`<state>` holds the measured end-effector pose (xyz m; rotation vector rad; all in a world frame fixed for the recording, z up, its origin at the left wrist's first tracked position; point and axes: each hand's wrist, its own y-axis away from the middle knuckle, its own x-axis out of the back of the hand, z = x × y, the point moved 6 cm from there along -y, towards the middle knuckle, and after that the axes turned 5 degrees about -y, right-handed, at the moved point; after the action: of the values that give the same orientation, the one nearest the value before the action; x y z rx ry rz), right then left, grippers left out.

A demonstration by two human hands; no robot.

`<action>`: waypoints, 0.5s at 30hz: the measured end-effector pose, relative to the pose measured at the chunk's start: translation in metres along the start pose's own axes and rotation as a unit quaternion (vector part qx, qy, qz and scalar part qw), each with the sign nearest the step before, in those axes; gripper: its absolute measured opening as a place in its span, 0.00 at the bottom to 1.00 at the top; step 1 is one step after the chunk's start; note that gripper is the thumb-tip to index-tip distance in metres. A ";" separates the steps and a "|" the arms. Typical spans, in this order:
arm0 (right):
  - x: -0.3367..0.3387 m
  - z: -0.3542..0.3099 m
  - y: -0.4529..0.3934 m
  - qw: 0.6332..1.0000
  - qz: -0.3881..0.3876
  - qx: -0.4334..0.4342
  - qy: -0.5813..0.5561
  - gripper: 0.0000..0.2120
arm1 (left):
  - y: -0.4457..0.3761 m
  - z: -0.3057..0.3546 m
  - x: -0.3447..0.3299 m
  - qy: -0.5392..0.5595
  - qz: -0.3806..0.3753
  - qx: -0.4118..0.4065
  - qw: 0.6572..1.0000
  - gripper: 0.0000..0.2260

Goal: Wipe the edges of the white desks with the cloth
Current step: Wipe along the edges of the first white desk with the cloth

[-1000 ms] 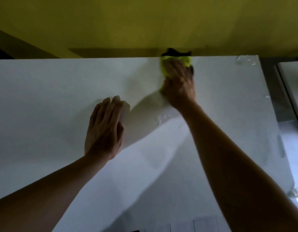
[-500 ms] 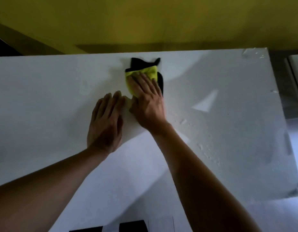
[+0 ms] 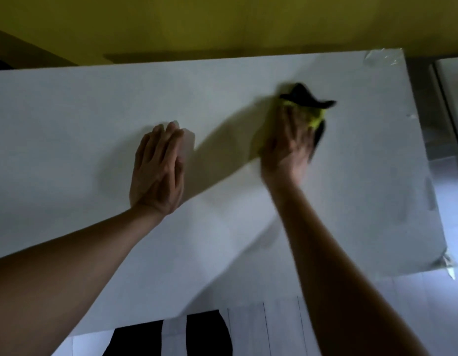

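Note:
A large white desk [image 3: 94, 111] fills most of the view. A yellow and black cloth [image 3: 309, 104] lies on the desk's right part, a little short of the far edge. My right hand [image 3: 288, 147] presses flat on the cloth with straight fingers, and it is blurred by motion. My left hand [image 3: 157, 170] rests flat on the desk's middle, fingers together and pointing away from me. Most of the cloth is hidden under my right hand.
A yellow wall [image 3: 222, 24] runs behind the desk's far edge. Clear plastic wrap [image 3: 382, 57] clings to the far right corner, and more to the near right corner [image 3: 446, 263]. A second white desk [image 3: 454, 80] stands at the right across a grey gap. Pale floor planks [image 3: 274, 327] show below.
My right hand has slid the cloth from beside my left hand out to the right across the desk top. One second ago it was at the far edge. My left hand has stayed put.

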<state>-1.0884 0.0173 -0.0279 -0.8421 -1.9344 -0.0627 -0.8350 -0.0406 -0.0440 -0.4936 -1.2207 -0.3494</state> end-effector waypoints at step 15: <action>0.047 0.076 0.034 0.997 -0.068 0.016 -0.021 0.27 | -0.001 -0.003 -0.003 -0.004 0.005 -0.015 1.000 0.24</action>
<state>-1.1394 0.0972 -0.0394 -0.6950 -2.0254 -0.0952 -0.8343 -0.0427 -0.0475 -0.5279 -1.2227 -0.3588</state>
